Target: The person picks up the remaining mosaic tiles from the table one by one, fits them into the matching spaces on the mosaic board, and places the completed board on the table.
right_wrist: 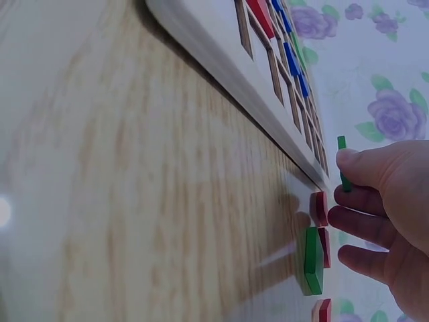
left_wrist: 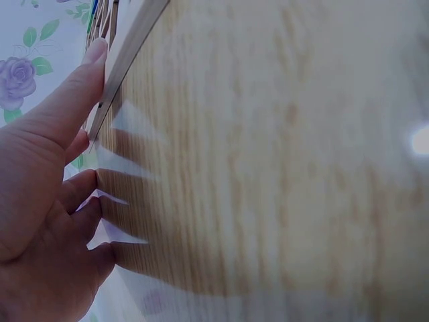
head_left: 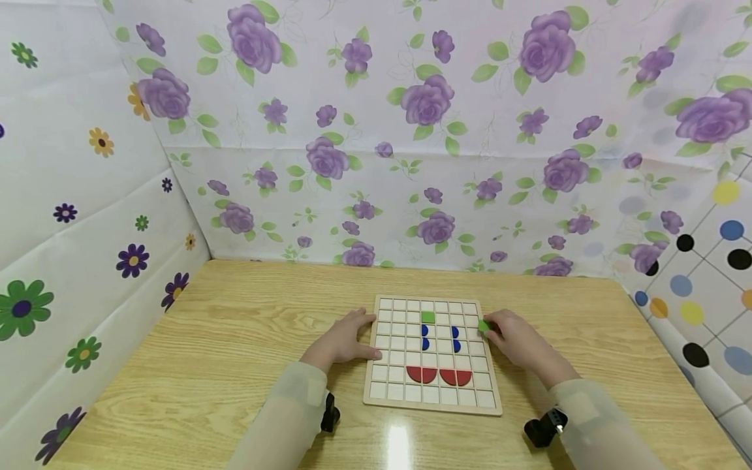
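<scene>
A wooden grid board [head_left: 431, 410] lies on the table. Set in its cells are a green square tile [head_left: 427, 317], several small blue half-round pieces [head_left: 425, 331] in two columns, and red quarter-round pieces [head_left: 422, 374] forming two half circles. At the board's left edge rests my left hand [head_left: 346, 339], fingers spread and thumb touching the frame. My right hand [head_left: 517, 339] pinches a green tile [right_wrist: 342, 144] between thumb and forefinger, just by the board's right edge. Below that hand, the right wrist view shows another green piece [right_wrist: 312, 261] and several red pieces [right_wrist: 321, 209] on the table.
The wood-grain table [head_left: 264, 307] extends around the board on all sides. A flower-print cloth [head_left: 382, 215] hangs behind the table's far edge, with patterned cloths at left and right. Each wrist wears a small black camera [head_left: 330, 414].
</scene>
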Demonstrator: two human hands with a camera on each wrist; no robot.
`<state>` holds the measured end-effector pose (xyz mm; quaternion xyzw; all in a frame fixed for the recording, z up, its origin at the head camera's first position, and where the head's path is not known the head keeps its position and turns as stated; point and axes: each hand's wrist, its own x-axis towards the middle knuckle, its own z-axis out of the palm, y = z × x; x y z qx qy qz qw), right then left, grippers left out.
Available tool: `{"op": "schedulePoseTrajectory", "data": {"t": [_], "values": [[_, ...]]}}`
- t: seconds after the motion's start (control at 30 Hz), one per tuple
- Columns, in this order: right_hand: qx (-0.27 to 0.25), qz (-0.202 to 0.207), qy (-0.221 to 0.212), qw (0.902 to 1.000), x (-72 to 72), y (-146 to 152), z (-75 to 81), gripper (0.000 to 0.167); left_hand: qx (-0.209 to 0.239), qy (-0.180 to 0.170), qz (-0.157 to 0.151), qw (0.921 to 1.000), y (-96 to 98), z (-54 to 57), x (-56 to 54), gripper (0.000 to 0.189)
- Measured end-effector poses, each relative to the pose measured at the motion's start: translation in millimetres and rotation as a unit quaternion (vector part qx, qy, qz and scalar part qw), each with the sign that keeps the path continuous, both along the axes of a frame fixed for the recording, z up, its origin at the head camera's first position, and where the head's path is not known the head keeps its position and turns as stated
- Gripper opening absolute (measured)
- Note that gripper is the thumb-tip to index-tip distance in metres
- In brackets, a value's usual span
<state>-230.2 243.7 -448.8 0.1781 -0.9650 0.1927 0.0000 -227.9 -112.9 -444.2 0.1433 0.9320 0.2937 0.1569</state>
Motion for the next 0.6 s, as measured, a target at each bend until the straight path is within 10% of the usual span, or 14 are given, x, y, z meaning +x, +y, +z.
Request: {"op": "schedulePoseTrajectory", "data": {"t": [0.6], "values": [[0.001,0.0,-0.005,1.0,-0.6,-6.9,2.4,0.038,-0.002,0.004,0.0,1.0,-0.1,-4.1,-2.7,0.083]]}}
